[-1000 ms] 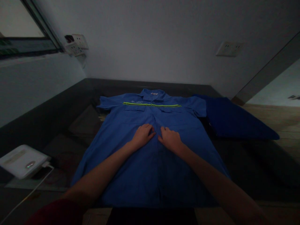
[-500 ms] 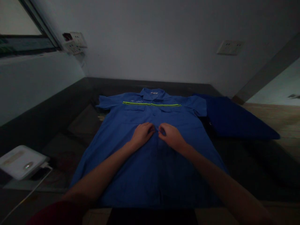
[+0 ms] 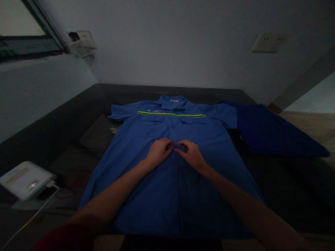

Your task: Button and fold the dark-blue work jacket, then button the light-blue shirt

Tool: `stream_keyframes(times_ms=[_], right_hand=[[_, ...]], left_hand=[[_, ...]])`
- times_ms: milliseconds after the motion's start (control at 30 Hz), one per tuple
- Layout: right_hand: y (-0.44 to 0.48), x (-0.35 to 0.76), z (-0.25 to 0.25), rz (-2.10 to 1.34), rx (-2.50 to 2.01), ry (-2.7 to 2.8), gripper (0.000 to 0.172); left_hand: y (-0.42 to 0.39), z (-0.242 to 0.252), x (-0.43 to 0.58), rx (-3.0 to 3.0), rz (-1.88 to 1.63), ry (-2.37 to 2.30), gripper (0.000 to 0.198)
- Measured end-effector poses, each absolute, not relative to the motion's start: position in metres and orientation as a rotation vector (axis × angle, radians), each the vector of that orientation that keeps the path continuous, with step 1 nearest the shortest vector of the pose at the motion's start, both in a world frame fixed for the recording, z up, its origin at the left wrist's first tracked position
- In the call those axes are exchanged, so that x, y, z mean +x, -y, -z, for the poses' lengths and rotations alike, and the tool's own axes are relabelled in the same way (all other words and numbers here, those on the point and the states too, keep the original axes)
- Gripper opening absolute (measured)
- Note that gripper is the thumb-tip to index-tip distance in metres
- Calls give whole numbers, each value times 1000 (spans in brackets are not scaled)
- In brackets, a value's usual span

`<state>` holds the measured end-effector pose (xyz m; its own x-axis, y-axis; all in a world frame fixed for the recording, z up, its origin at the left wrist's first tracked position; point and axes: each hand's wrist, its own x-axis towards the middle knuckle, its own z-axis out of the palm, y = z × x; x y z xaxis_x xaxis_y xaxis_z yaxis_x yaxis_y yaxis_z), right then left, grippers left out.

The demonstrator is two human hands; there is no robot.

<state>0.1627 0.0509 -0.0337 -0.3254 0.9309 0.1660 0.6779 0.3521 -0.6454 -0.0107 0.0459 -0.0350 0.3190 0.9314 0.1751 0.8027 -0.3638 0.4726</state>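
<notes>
A blue short-sleeved shirt (image 3: pixel 146 127) lies spread front up on a dark table, its collar at the far side and a yellow-green stripe across the chest. My left hand (image 3: pixel 160 150) pinches the front placket at mid-shirt. Facing it from the right, my right hand (image 3: pixel 191 153) pinches the same front edge, with a small fold of cloth raised between the fingertips. Any button between the fingers is too small and dark to make out. One button shows above the hands, below the collar.
Darker blue folded cloth (image 3: pixel 272 130) lies right of the shirt. A white box (image 3: pixel 27 179) with a white cable is at the left. The dark table (image 3: pixel 167 91) meets the wall behind, where sockets (image 3: pixel 269 42) are mounted.
My right hand's fingertips have shifted slightly, and more raised cloth shows between the hands. My left hand keeps its pinch. The view has moved a little.
</notes>
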Motion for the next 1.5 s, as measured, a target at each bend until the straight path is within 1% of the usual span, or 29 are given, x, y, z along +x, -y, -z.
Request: stream_keyframes(times_ms=[100,267,433,567,1033,1500], right_hand=[[-53,163,36,-614,-1407,2055,11],[-58,164,38,-582,-1378,2005,11],[-60,162,42,-480,-1309,1969,6],[-61,163,47,-463,-1261,1968,5],[-54,164,56,-445,-1217,2082,18],[-56,163,54,-463,-1208,2137,23]], left_hand=[[-45,34,-9,2274,-659,-1554,10],[-45,32,-9,2287,-691,-1556,9],[-44,33,-9,2346,-631,-1543,10],[-43,34,-8,2349,-596,-1555,9],[-44,38,-9,2321,-684,-1537,7],[-45,40,-9,2329,-751,-1520,4]])
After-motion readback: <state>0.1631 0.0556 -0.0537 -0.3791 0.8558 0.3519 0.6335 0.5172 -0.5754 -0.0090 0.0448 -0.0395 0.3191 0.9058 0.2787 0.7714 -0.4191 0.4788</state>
